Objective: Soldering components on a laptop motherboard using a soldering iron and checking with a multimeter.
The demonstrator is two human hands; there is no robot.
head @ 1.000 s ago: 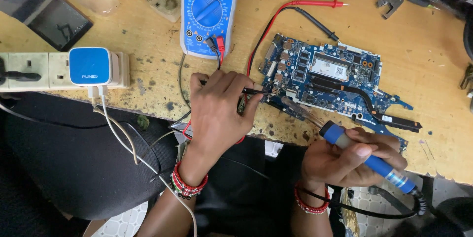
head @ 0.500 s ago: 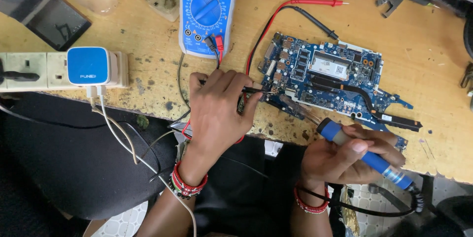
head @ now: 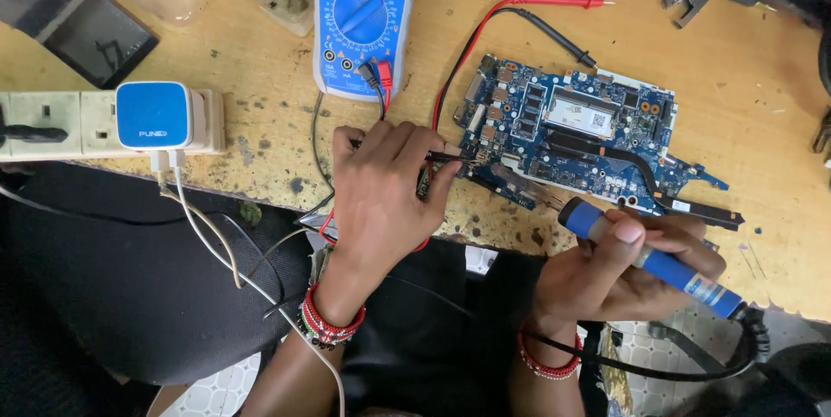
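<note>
Two hands over wooden table (head: pixel 260 79): blue circuit board (head: pixel 580 135) lying flat near front edge; left hand (head: pixel 385 200) pinching thin tweezers (head: pixel 450 158) at board's left end; right hand (head: pixel 623 274) gripping blue soldering iron (head: pixel 649 258) just below board

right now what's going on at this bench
A person is working on a blue circuit board lying on a worn wooden bench. The left hand pinches thin tweezers at the board's left edge. The right hand holds a blue-handled soldering iron near the board's front edge. A blue multimeter lies behind.
</note>
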